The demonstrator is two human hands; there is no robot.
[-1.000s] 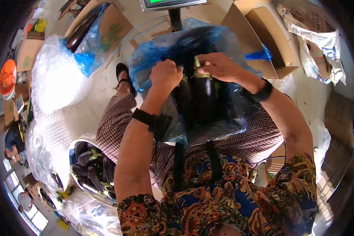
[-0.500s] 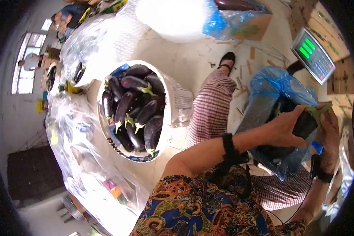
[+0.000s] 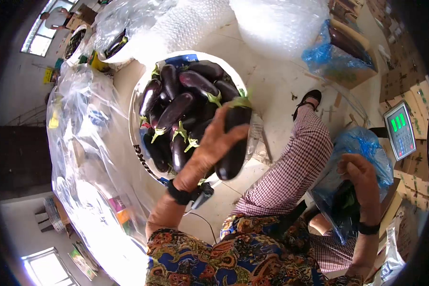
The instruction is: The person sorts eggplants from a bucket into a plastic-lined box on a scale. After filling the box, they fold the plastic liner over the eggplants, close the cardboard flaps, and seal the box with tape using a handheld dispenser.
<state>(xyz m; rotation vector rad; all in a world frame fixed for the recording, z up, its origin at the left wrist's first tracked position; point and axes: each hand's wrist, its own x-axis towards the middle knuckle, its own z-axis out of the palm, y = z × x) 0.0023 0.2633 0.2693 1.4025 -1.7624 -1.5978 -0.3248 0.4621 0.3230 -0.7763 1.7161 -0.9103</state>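
My left hand is closed round a large dark eggplant with a green cap, at the right rim of a white bucket. The thumb and fingers lie across the eggplant's upper half. Inside the bucket are several glossy purple eggplants with green stems. At the right, my right hand is raised over a blue plastic bag, its fingers curled in and nothing visible in them. Dark eggplant skin shows in the bag, just below that hand.
A scale display with green digits stands right of the bag. Bubble wrap lies at the top, beside an open carton with a blue liner. Clear plastic sheeting covers the left side. A person is far at upper left.
My left hand has moved left from the blue bag to the bucket, with an eggplant in it. My right hand no longer touches an eggplant and has curled over the bag. The view has shifted.
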